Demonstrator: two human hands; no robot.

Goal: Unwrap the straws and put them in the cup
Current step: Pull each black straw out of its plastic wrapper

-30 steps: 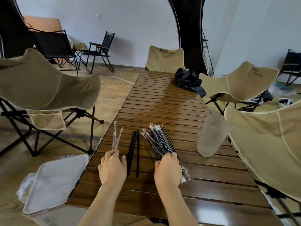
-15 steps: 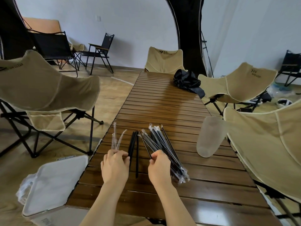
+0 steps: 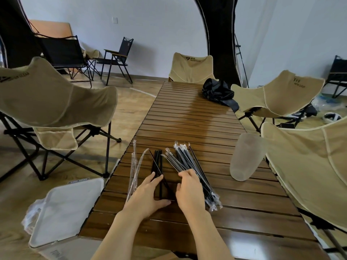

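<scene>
Now left hand (image 3: pixel 148 196) flat on bare straws (image 3: pixel 156 160); right hand (image 3: pixel 189 190) curled round wrapped straws (image 3: pixel 185 158).

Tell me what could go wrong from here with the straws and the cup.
1. The cup stands close to the right edge of the table, so a bump while loading it might knock it off.
2. The bare straws lie right beside the wrapped straws, so the two could get mixed up.
3. The empty wrappers sit by the left edge and may slide to the floor.
</scene>
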